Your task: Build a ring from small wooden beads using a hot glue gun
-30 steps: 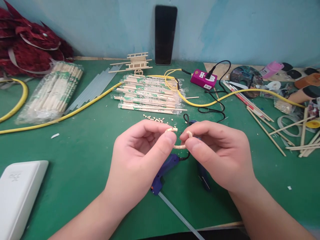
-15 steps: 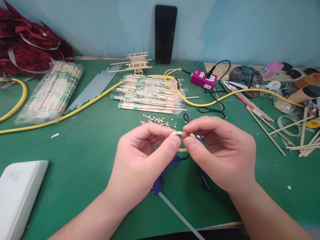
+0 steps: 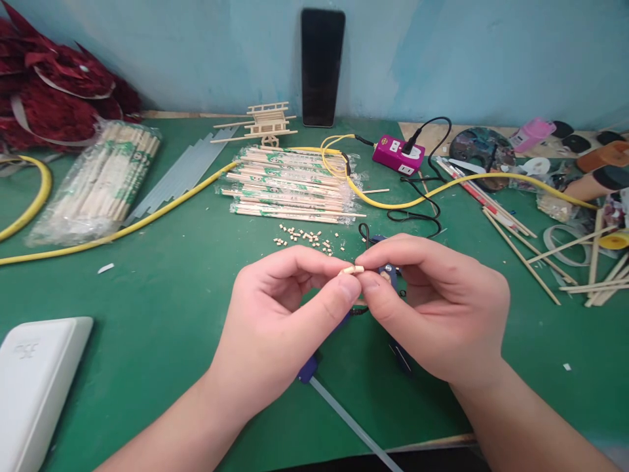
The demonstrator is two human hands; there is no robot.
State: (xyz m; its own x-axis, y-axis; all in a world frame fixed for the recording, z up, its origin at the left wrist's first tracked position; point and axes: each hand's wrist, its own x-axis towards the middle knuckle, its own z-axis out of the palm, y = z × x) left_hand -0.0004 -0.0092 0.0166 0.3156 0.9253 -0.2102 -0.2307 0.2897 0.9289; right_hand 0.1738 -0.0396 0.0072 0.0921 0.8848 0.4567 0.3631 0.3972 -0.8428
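My left hand [image 3: 289, 314] is closed, thumb and forefinger pinching a curved row of short wooden stick pieces [image 3: 348, 270]. Against its end, my right hand [image 3: 432, 301] pinches a small wooden stick piece [image 3: 359, 269]. The fingertips of both hands nearly meet. More of the curved row shows below the fingers, but most of it is hidden. Beneath the hands lies a blue glue gun [image 3: 308, 370], largely covered, with a translucent glue stick [image 3: 344, 416] coming out of its back. Cut wooden bits [image 3: 304, 236] are scattered just beyond the hands.
Wrapped chopsticks [image 3: 295, 187] lie behind the bits, with a miniature wooden cart [image 3: 268, 124] farther back. A yellow cable [image 3: 181, 202] crosses the table to a purple power socket [image 3: 399, 155]. A phone [image 3: 322, 69] leans on the wall. A white power bank [image 3: 44, 380] sits left, loose sticks [image 3: 523, 259] right.
My right hand has brought the small wooden piece up against the end of the curved row. The gap between the fingertips has closed, and the view has shifted slightly.
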